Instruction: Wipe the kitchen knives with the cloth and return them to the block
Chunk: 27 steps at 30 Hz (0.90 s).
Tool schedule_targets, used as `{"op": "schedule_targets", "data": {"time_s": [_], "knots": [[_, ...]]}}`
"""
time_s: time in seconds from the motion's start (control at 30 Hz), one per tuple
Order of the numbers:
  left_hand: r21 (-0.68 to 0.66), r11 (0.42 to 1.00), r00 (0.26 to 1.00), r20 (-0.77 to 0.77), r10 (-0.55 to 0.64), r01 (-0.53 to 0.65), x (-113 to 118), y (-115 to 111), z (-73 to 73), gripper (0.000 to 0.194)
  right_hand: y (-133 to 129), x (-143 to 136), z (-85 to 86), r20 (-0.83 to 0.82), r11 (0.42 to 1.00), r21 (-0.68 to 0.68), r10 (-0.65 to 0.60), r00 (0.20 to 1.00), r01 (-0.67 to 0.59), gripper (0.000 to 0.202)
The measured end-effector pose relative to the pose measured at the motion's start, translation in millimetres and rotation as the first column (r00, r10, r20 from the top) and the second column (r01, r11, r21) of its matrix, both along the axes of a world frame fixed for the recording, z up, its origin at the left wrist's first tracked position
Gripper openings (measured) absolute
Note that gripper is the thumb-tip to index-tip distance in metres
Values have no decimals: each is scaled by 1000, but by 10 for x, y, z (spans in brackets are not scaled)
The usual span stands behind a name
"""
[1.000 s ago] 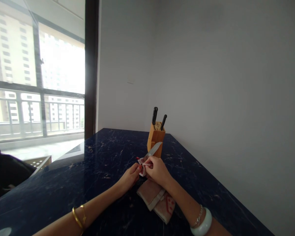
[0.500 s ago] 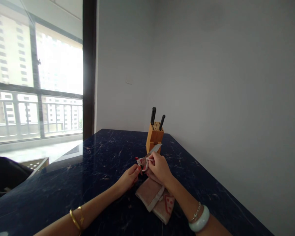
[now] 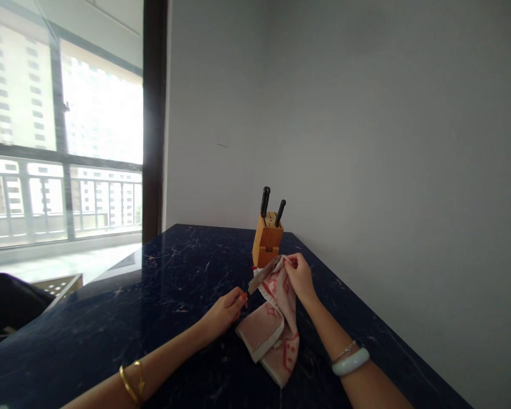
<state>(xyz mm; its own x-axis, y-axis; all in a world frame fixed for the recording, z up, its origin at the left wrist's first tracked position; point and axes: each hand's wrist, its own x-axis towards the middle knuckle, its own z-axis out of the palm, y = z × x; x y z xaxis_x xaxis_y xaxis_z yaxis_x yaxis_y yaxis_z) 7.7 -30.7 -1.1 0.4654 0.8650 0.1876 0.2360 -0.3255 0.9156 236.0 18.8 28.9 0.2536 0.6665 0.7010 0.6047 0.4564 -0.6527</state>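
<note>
A kitchen knife (image 3: pixel 262 277) points up and to the right, its dark handle wrapped in the fingers of my left hand (image 3: pixel 227 309). My right hand (image 3: pixel 300 276) pinches the top of a pink and white towel (image 3: pixel 286 298) at the blade's tip. Cloth covers the very end of the blade. The rest of the towel hangs down and lies folded on the table below, red patterns showing. Just beyond the blade stands a wooden knife block (image 3: pixel 268 237) with a few black-handled knives (image 3: pixel 264 201) in its slots.
The dark blue marbled table (image 3: pixel 196 255) narrows toward the grey wall (image 3: pixel 366 142) at the back and right. A large window (image 3: pixel 102 125) with a balcony railing is on the left. Something black (image 3: pixel 8 301) sits beyond the table's left edge.
My right hand has slid up and right along the blade to its tip, drawing the towel with it. My left hand stays nearly in place on the handle.
</note>
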Motion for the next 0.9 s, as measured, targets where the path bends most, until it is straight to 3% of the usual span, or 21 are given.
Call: {"op": "schedule_targets", "data": {"time_s": [0.37, 0.6, 0.9], "knots": [[18, 1000, 999, -31, 7, -7, 1, 30, -39, 42, -25, 15, 26, -16, 1000, 23, -19, 1000, 20, 11], [31, 999, 999, -44, 20, -19, -15, 13, -18, 41, -223, -288, 66, 154, 995, -11, 102, 983, -101, 7], [3, 1000, 999, -9, 31, -31, 1, 6, -1, 43, -489, -666, 74, 349, 966, -102, 260, 900, -240, 8]]}}
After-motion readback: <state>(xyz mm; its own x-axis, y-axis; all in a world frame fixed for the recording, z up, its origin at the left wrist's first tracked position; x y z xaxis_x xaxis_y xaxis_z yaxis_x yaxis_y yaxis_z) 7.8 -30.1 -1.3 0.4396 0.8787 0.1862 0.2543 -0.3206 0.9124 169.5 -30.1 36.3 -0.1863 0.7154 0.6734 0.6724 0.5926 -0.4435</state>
